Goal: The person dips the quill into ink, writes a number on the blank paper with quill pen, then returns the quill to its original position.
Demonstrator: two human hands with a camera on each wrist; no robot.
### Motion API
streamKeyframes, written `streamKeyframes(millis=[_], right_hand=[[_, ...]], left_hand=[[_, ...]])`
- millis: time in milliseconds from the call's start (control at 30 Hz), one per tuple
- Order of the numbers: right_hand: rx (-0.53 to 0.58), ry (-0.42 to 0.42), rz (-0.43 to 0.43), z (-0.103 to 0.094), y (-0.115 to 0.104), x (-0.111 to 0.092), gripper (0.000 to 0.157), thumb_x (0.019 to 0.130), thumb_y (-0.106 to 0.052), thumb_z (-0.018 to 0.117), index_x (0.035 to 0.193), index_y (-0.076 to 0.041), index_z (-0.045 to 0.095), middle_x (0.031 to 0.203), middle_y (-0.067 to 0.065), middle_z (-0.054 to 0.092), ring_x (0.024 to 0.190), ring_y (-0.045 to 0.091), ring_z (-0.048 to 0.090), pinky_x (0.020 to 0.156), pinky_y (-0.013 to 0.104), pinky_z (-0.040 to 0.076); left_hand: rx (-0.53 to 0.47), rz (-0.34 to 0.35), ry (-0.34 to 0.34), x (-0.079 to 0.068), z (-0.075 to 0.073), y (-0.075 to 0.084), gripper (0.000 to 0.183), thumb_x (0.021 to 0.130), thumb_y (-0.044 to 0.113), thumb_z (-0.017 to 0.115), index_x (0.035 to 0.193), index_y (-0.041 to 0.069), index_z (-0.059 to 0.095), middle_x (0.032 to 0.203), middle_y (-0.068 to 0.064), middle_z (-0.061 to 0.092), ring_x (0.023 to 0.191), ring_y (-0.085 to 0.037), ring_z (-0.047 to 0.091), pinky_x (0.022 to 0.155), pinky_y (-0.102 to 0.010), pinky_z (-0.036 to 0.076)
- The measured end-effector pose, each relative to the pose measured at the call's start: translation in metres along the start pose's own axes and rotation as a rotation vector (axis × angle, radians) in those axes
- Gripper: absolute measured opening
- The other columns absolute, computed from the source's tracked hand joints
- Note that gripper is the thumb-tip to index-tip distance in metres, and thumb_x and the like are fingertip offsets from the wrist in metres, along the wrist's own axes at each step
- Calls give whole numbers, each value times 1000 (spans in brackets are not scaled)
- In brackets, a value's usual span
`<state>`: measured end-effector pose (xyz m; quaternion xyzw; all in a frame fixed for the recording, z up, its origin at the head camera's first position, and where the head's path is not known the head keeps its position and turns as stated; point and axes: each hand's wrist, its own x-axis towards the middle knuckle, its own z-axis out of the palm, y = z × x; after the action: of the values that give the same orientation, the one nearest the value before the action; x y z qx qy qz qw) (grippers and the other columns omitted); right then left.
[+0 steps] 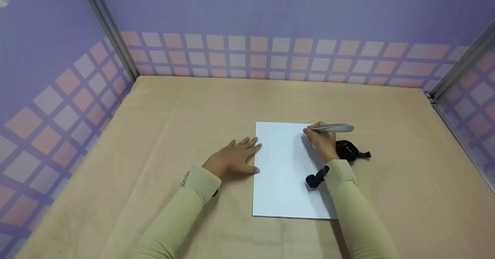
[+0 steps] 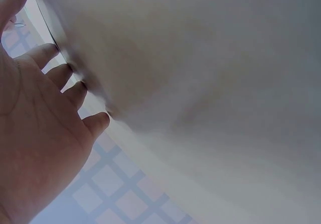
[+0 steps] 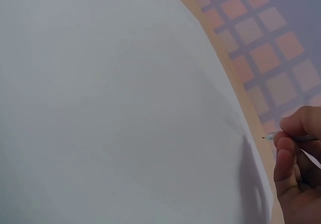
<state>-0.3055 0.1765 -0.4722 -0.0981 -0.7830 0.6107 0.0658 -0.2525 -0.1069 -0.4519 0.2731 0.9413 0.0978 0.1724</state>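
A white sheet of paper [image 1: 280, 174] lies on the beige cloth-covered table. My left hand [image 1: 236, 156] rests at its left edge with fingers spread, fingertips right on the margin. Over the sheet's upper right corner, my right hand [image 1: 323, 139] pinches a quill pen [image 1: 335, 127] with a pale grey feather that points right. In the right wrist view the small dark tip of the pen [image 3: 268, 135] pokes out past thumb and fingers [image 3: 296, 158]. No marks show on the paper [image 3: 125, 103].
Just right of my right wrist sits a glossy black round object [image 1: 347, 150] with a short tail-like handle, partly hidden by the hand. A black wrist camera [image 1: 316, 178] hangs over the paper. Purple checkered walls [image 1: 267, 54] border the table [image 1: 201, 108].
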Motion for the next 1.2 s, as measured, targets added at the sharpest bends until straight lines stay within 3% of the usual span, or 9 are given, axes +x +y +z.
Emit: streamKeyframes(millis=[267,533,867,1200], right_hand=[[4,22,6,2,3,0,10,84,-13,68,83,-9,59,61,-9,56,56,4,49,52,18,40],[-73,67,1,8,3,1,6,82,-13,69,83,-10,65,73,-13,60,71,3,53,71,16,42],[-52,58,-36,8,6,3,7,81,-11,70,83,-7,65,72,-11,61,67,2,54,65,14,44],[-122,54,65,7,6,4,11,80,-20,71,86,-11,66,66,-15,58,70,5,52,71,18,41]], left_hand=[[7,-1,4,0,0,0,80,90,57,50,155,24,18,163,5,8,151,-19,4,121,-49,7],[7,-2,-3,0,-1,1,81,90,58,49,155,25,15,163,5,6,151,-18,4,121,-49,7],[-8,-3,-8,-1,-2,3,80,90,56,50,155,24,18,163,5,7,151,-19,5,121,-51,7],[7,-12,-15,2,-1,1,82,89,58,50,155,24,16,163,5,7,151,-19,4,121,-50,7]])
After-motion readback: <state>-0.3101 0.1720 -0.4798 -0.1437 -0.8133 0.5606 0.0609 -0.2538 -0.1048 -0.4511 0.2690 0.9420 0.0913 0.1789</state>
